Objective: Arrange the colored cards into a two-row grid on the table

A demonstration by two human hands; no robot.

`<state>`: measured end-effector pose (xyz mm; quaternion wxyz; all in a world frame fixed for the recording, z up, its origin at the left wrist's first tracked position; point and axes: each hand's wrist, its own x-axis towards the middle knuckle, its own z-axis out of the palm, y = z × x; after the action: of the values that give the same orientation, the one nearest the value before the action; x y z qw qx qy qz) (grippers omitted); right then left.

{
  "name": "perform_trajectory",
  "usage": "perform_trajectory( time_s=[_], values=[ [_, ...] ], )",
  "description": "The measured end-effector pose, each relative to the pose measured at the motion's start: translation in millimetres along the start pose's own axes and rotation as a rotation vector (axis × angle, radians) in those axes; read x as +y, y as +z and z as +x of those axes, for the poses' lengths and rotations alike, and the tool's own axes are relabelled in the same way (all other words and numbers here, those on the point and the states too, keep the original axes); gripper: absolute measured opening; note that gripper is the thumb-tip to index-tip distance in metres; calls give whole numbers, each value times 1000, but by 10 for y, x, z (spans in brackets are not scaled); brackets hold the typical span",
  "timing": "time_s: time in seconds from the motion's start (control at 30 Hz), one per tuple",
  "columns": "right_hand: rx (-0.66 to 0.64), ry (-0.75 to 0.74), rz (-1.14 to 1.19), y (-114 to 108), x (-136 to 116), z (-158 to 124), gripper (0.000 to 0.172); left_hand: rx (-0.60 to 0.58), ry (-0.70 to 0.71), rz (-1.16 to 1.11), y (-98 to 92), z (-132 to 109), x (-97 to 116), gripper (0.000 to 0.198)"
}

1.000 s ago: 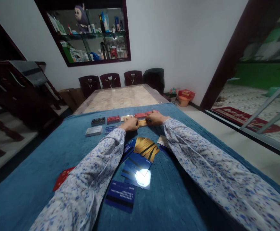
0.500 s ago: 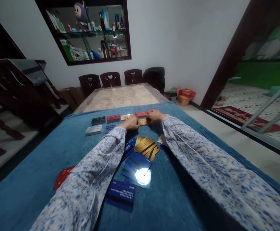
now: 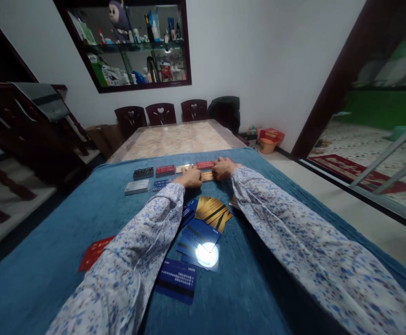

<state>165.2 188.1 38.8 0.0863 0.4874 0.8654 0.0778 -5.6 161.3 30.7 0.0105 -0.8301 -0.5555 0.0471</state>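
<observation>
Both arms in flowered sleeves reach far across a blue cloth point(image 3: 49, 260). My left hand point(image 3: 189, 178) and my right hand point(image 3: 223, 168) close their fingers on the two ends of a small stack of gold cards point(image 3: 207, 176) lying on the cloth. Around it are neat stacks: a black one point(image 3: 143, 173), a red one point(image 3: 164, 170), a pale one point(image 3: 183, 168), another red one point(image 3: 204, 164), a grey one point(image 3: 136, 187) and a blue one point(image 3: 161, 185). Nearer me lie fanned gold cards point(image 3: 212, 210) and loose blue cards point(image 3: 199, 235).
A single blue card point(image 3: 176, 280) and a red card point(image 3: 93, 252) lie near my left sleeve. Beyond the cloth, the marble tabletop point(image 3: 173, 139) runs to several dark chairs point(image 3: 161, 113). A glass cabinet point(image 3: 136, 44) hangs on the wall. An open doorway is at right.
Both hands stay on the gold stack; my right hand has shifted slightly left, closer to the left hand. The camera has tipped a little.
</observation>
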Motion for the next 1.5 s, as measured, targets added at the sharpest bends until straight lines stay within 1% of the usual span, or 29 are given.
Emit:
perform_trajectory(
  time_s=[0.2,0.33,0.43,0.57,0.73,0.83,1.07,1.23,1.37,1.5],
  values=[
    [-13,-33,-4,-51,7,-22,31,3,16,-3,47,18,-48,24],
    [-19,-42,10,-66,10,-36,31,25,24,21,68,-30,-95,28],
    [-21,-45,20,-78,16,-52,31,58,20,15,46,-116,-119,30],
    [-16,-40,17,-105,33,-82,36,97,19,3,10,-251,-160,30],
    [55,-51,26,-168,48,-162,45,127,7,3,3,-427,-242,31],
    [102,-67,23,-227,24,-238,42,144,0,-13,0,-543,-281,30],
    [211,-101,57,-371,-172,-434,26,176,-5,10,-21,-808,-314,36],
    [308,-116,106,-370,-342,-508,27,255,-12,5,11,-969,-344,39],
    [318,-141,149,-371,-483,-597,26,308,-11,-27,46,-1106,-362,35],
    [308,-157,172,-387,-639,-698,25,347,-8,-69,70,-1304,-346,32]
  ],
)
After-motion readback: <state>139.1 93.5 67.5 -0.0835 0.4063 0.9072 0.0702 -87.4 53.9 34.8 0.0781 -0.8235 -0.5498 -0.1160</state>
